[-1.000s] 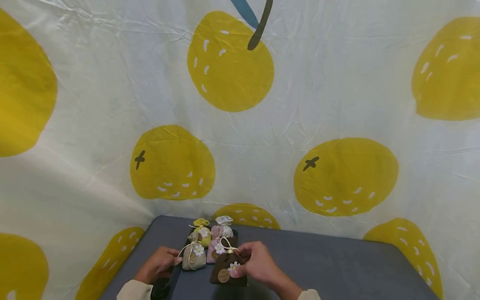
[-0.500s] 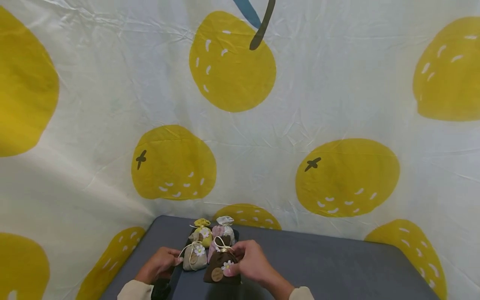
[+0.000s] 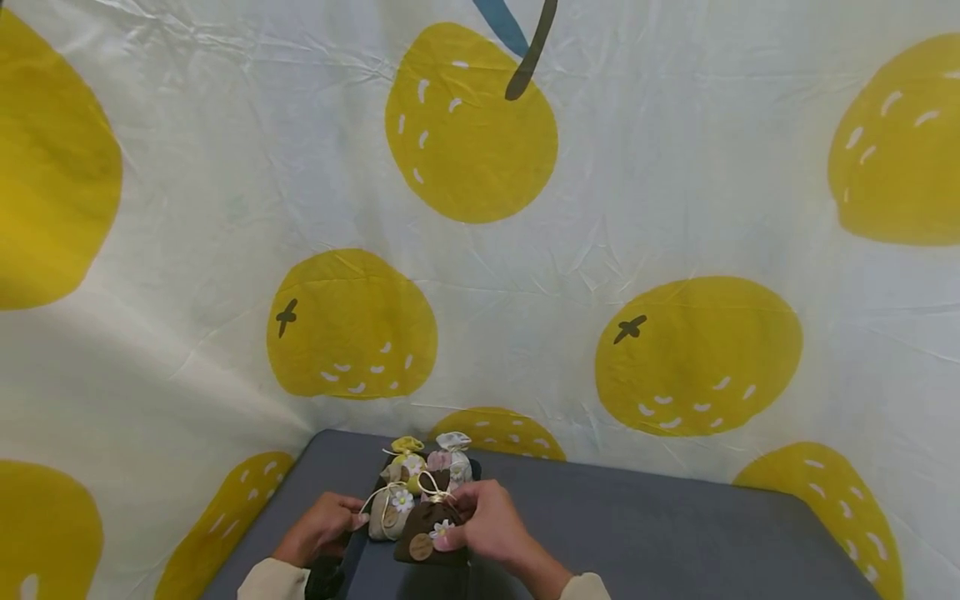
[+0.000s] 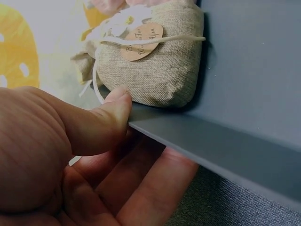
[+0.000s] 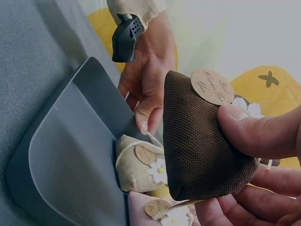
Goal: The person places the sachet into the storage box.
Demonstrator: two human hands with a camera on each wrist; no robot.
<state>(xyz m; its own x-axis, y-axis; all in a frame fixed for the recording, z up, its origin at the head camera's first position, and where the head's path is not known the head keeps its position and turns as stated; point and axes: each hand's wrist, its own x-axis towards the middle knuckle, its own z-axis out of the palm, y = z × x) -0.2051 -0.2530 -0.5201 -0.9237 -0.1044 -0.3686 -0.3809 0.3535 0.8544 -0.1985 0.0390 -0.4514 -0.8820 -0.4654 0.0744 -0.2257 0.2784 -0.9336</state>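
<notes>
My right hand (image 3: pixel 495 527) pinches a brown fabric sachet (image 5: pixel 197 136) between thumb and fingers, raised above a dark grey tray (image 5: pixel 70 141). The sachet carries a round paper tag and a white flower. On the tray's left rim, my left hand (image 4: pixel 94 155) grips the wall, thumb on top and fingers beneath. Right beside that thumb lies a beige sachet (image 4: pixel 160 75) with a cord, tag and flower. Behind it in the head view are a yellow sachet (image 3: pixel 407 444), a pink sachet (image 3: pixel 438 461) and a white sachet (image 3: pixel 453 442). The brown sachet partly hides the pink one.
The tray stands on a grey table (image 3: pixel 637 533), near its left side. A white curtain (image 3: pixel 510 250) with large yellow fruit prints hangs behind and at the left. The tray's near part shows bare floor (image 4: pixel 254 66).
My right hand has moved left with the brown sachet, which now covers more of the pink sachet and overlaps the beige one's edge. The left hand keeps its hold on the tray.
</notes>
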